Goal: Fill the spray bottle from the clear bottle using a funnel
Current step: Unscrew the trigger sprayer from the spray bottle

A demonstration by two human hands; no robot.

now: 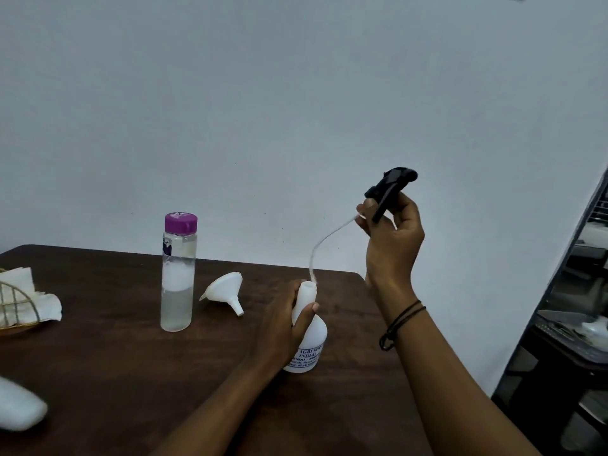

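Ideally, the right hand (391,238) gripping the black trigger sprayer head (390,189) lifts its thin dip tube (324,240) straight out while the left hand (284,327) clamps the white plastic spray bottle (309,337), the white funnel (223,289) lying at ten o'clock.

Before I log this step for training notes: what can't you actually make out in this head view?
- Spray bottle label: small print, partly covered by the left hand.
- Dip tube end: whether it has left the neck is unclear.
- White object at lower left: blurred, cut by the edge.
- Shelf contents at right: dark, cropped.
- Spray head collar: hidden by the right hand.
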